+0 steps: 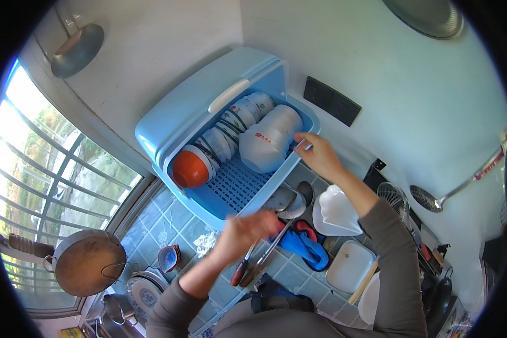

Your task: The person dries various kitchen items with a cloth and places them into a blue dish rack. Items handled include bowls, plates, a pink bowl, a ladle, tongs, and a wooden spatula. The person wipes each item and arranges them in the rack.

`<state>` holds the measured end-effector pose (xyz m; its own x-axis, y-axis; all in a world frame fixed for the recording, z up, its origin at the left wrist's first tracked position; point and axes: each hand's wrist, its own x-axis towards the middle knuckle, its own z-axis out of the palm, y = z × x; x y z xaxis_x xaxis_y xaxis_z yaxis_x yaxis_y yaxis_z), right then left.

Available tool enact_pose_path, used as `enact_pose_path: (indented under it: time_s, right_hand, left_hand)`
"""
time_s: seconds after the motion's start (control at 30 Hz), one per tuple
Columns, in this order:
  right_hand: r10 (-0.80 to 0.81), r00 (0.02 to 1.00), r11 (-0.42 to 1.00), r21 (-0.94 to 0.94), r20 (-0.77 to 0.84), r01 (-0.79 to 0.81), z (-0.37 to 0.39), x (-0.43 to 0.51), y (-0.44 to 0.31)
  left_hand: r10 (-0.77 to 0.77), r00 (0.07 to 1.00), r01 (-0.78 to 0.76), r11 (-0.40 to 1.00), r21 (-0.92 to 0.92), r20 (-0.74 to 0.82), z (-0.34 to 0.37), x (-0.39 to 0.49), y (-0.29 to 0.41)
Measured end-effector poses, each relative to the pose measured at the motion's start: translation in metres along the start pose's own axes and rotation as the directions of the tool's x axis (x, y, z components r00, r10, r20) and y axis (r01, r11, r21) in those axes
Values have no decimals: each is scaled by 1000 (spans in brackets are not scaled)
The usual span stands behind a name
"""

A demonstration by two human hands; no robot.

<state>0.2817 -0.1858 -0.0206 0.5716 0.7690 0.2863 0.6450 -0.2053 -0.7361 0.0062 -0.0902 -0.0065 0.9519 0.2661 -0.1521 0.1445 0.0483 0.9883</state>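
A blue plastic dish box (279,174) with its lid raised stands in the corner. Nested bowls with printed rims (236,120) lie sideways in it, an orange bowl (190,169) at their near end. Beside them lies a stack of white bowls (265,141), partly under what looks like clear film. My right hand (317,153) is at the box's right edge, thumb and fingertips close together; whether it grips the rim or something small and pale is unclear. My left hand (253,231), blurred, is over the front edge of the box, near steel utensils; its fingers are hard to make out.
Long-handled utensils (264,257), a blue cloth or glove (306,249), white dishes (334,211) and a white tray (350,267) lie on the tiled counter. Stacked plates (145,293) stand at lower left. Pans (88,263) hang by the barred window; a skimmer (426,198) hangs at right.
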Motion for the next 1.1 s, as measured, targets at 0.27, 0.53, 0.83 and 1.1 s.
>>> enact_pose_path:
  time_s: [0.27, 0.53, 0.83, 1.1]
  right_hand:
    - [97, 929, 993, -100, 356, -65, 58, 114, 41]
    - [244, 738, 966, -94, 629, -240, 64, 130, 57]
    - [368, 608, 727, 190, 704, -660, 65, 130, 60]
    - [416, 575, 570, 291, 704, -768, 69, 132, 58]
  left_hand:
    - [-773, 600, 281, 443, -851, -204, -57, 175, -59]
    - [-516, 855, 285, 376, -882, 57, -55, 206, -67]
    - [-592, 806, 285, 367, -885, 13, -55, 207, -61]
    - [-655, 756, 311, 350, -884, 7, -58, 208, -55]
